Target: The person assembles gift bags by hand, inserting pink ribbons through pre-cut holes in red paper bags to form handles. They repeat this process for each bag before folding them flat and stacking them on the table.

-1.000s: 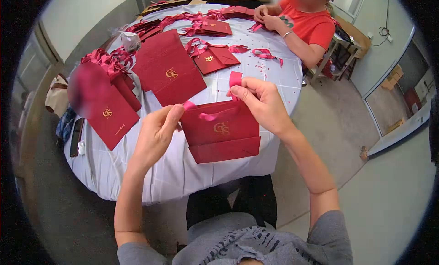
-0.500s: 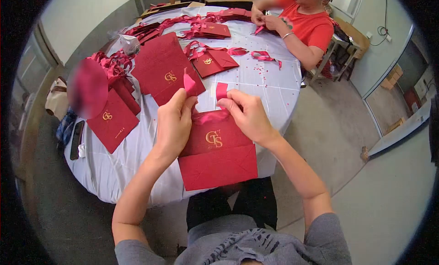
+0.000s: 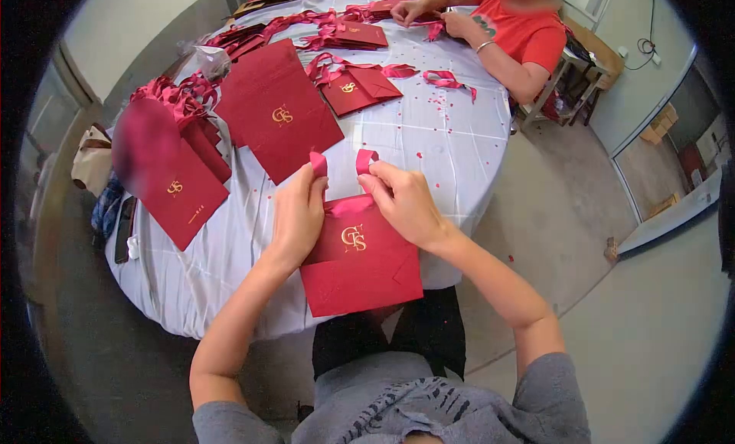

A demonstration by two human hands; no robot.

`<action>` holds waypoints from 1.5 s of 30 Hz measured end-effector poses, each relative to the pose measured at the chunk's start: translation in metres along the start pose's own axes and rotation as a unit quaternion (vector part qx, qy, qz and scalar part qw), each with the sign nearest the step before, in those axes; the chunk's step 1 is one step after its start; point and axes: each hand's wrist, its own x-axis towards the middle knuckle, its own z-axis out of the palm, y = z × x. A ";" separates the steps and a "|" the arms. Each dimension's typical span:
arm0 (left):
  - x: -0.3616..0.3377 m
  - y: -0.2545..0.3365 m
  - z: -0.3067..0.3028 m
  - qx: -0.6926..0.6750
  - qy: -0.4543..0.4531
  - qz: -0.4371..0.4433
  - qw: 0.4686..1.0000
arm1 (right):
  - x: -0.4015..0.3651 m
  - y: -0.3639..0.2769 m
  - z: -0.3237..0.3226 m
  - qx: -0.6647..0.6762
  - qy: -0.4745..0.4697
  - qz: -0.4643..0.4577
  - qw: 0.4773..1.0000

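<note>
A red paper gift bag (image 3: 361, 268) with a gold monogram lies flat at the table's near edge, its folded bottom toward me. Pink ribbon (image 3: 351, 207) runs across its top end. My left hand (image 3: 300, 210) pinches one ribbon end, which sticks up above the fingers. In my right hand (image 3: 406, 207) the other end is pinched between thumb and fingers, its tip curling over. Both hands are held over the bag's upper corners, a small gap between them. Just beyond lies a larger red bag (image 3: 279, 111) with the same monogram.
The round table wears a white cloth (image 3: 207, 287). Red bags with ribbons (image 3: 187, 203) are piled at left, near a phone (image 3: 126, 230). More bags (image 3: 360, 92) lie farther back. Across the table, a person in a red shirt (image 3: 521, 31) handles ribbon. Small red scraps dot the cloth.
Both ribbon ends now stand shorter above my fingers and curl over. My hands and the bag have shifted only slightly. The other person's hands have moved a little left, with a ribbon hanging.
</note>
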 end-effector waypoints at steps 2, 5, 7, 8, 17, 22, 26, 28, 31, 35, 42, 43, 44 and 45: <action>-0.001 -0.011 0.005 0.016 -0.010 -0.007 1.000 | -0.001 0.004 0.000 -0.004 -0.018 -0.001 1.000; -0.004 -0.011 -0.003 0.203 -0.005 0.132 0.970 | -0.004 0.023 0.000 -0.071 -0.030 -0.025 0.997; -0.004 0.001 -0.009 0.246 0.017 0.158 0.956 | -0.005 0.036 -0.002 -0.125 0.002 -0.054 0.991; -0.008 0.014 -0.012 0.260 0.019 0.176 0.949 | -0.002 0.041 -0.003 -0.178 0.037 -0.087 0.980; -0.059 0.031 0.002 0.186 -0.318 0.263 0.892 | 0.005 0.017 0.000 -0.008 -0.059 0.139 0.989; -0.061 0.029 0.004 0.179 -0.303 0.280 0.893 | 0.019 0.021 0.014 0.076 -0.055 0.071 0.993; -0.061 0.029 0.003 0.172 -0.293 0.285 0.896 | 0.038 0.036 0.009 0.034 -0.051 0.046 0.997; -0.062 0.030 0.004 0.179 -0.307 0.278 0.893 | 0.043 0.045 0.007 -0.048 -0.027 0.008 0.998; -0.060 0.028 0.003 0.186 -0.315 0.270 0.891 | 0.051 0.043 0.007 -0.166 0.011 -0.065 0.984; -0.062 0.026 0.004 0.175 -0.315 0.264 0.895 | 0.049 0.027 0.026 -0.162 -0.037 -0.047 0.985; -0.062 0.025 0.005 0.170 -0.310 0.265 0.897 | 0.057 0.023 0.061 -0.024 -0.171 -0.013 0.985; -0.061 0.025 0.006 0.168 -0.310 0.266 0.897 | 0.056 0.026 0.063 -0.043 -0.109 -0.034 0.992; -0.061 0.026 0.005 0.175 -0.309 0.269 0.896 | 0.054 0.030 0.065 -0.060 -0.047 -0.054 0.996; -0.061 0.026 0.004 0.182 -0.310 0.271 0.893 | 0.052 0.033 0.067 -0.061 -0.047 -0.051 0.996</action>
